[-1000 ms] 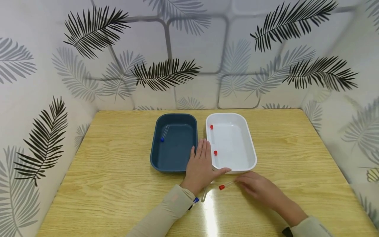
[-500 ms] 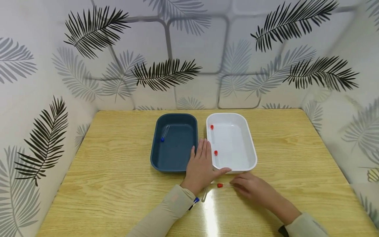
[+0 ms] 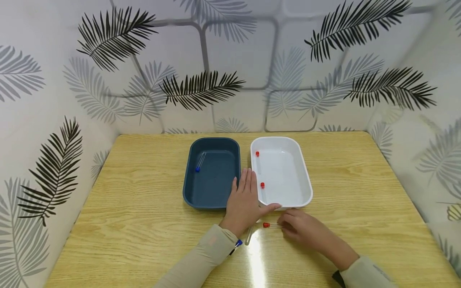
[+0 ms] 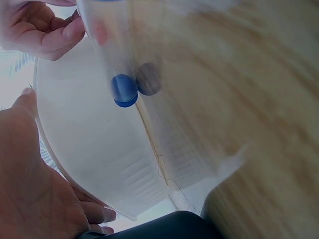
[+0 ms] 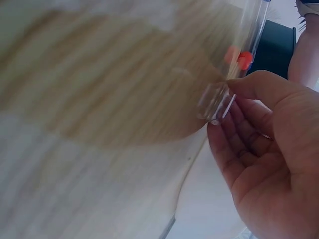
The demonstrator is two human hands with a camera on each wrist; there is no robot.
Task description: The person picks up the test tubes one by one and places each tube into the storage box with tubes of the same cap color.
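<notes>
My right hand [image 3: 306, 230] pinches the glass end of a red-capped test tube [image 3: 267, 225] between thumb and fingers, close over the table in front of the white tray [image 3: 284, 176]. Its cap points left, and the right wrist view shows the clear rounded end at the fingertips [image 5: 234, 85]. With straight fingers, my left hand [image 3: 243, 204] rests across the neighbouring rims of the dark blue tray [image 3: 212, 207] and the white tray, thumb along the white tray's front. Beside the left wrist lie a blue-capped tube [image 3: 238, 243] and a clear tube end [image 3: 249, 237], partly hidden by the arm.
Inside the dark blue tray lies one blue-capped tube [image 3: 199, 162]. The white tray holds two red-capped tubes, one with its cap [image 3: 257, 154] at the back, the other's cap [image 3: 262, 185] nearer the front. A leaf-patterned wall [image 3: 234, 116] closes off the table's back edge.
My right hand has moved slightly left with the red-capped tube, which has turned from slanted to nearly level across the view. The left hand and both trays have stayed in place.
</notes>
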